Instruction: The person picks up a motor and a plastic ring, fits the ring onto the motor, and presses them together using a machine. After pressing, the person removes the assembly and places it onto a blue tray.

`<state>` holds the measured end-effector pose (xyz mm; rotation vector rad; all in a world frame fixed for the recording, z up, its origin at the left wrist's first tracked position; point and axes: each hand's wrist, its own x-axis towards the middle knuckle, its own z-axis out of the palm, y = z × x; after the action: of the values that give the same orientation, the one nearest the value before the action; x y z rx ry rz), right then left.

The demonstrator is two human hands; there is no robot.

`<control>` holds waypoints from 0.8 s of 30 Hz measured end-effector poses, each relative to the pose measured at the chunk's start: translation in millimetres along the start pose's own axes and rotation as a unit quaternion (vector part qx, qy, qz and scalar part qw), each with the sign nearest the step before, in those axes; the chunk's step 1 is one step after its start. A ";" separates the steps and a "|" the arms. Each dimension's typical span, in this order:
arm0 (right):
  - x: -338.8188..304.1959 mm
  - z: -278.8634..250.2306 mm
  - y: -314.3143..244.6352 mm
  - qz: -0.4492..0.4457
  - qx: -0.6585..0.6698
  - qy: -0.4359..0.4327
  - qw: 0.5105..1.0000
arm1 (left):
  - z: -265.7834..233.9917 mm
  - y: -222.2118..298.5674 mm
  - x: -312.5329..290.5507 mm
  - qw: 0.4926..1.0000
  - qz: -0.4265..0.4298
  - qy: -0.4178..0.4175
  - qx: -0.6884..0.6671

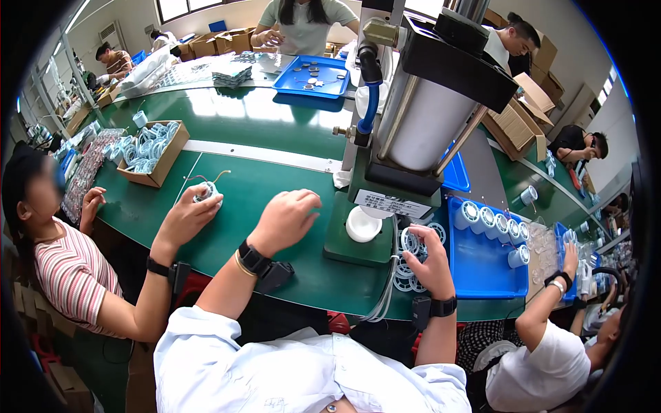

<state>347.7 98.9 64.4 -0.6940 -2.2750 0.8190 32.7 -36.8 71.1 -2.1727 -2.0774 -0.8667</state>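
Observation:
My right hand (432, 263) has its thumb and fingers around a pale blue plastic ring (409, 240), beside several similar rings (405, 279) lying on the green table. My left hand (286, 219) hovers over the table to the left of the press, fingers loosely bent and apart, with nothing visible in it. Between my hands stands the press (413, 124), with a round white cup-shaped fixture (363, 224) on its green base (341, 244). Part of the ring is hidden by my fingers.
At left, a co-worker's hand (189, 217) holds a ring part with wires. Beyond it is a cardboard box (172, 153) of rings. A blue tray (475, 272) at right holds several pale cylinders. Grey cables (384, 303) run down beside the press. Another blue tray (286, 84) lies farther back.

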 end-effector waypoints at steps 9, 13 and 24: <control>-1.8 -1.4 -4.9 0.007 0.002 -0.009 1.000 | -91.9 -88.0 -67.9 0.952 -0.099 0.033 0.287; -1.1 -1.4 -9.5 0.010 0.003 -0.003 1.000 | -102.4 -90.7 -91.4 0.966 -0.195 -0.012 0.169; -5.3 -5.1 -17.7 -0.001 -0.008 0.028 1.000 | -20.8 39.9 -56.7 0.998 -0.018 -0.048 0.045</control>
<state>350.2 85.5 77.9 -0.7125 -2.2337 0.7708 63.9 -101.4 80.7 -2.1785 -2.1587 -0.6689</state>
